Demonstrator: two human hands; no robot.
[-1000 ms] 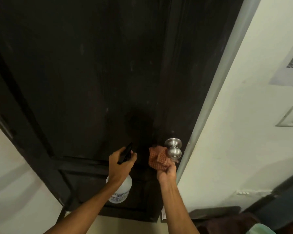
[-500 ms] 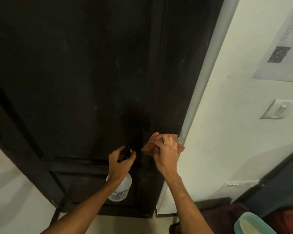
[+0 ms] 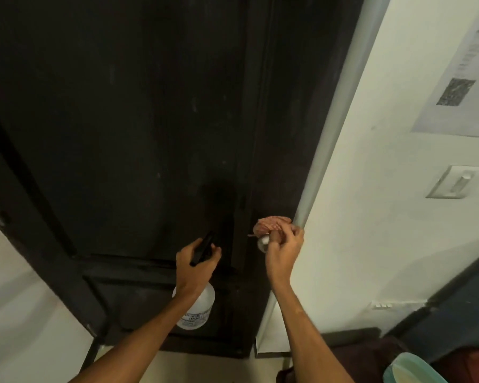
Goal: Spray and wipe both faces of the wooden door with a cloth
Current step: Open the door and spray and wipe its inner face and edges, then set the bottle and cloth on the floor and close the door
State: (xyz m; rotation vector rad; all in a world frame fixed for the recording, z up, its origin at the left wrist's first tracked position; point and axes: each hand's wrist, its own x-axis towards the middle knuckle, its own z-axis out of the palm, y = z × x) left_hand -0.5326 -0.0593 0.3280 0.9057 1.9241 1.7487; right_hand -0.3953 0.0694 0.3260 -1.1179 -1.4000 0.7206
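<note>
The dark wooden door (image 3: pixel 150 120) fills the view, its latch edge meeting the pale wall (image 3: pixel 371 217) on the right. At that edge the right hand (image 3: pixel 284 251) pinches a reddish checked cloth (image 3: pixel 271 223) against the metal knob (image 3: pixel 263 242). The left hand (image 3: pixel 197 268) grips a clear spray bottle (image 3: pixel 198 310) by its black trigger; the label's print is too blurred to read.

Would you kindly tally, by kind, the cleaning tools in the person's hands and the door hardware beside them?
spray bottle: 1
cloth: 1
door knob: 1
Total: 3
</note>
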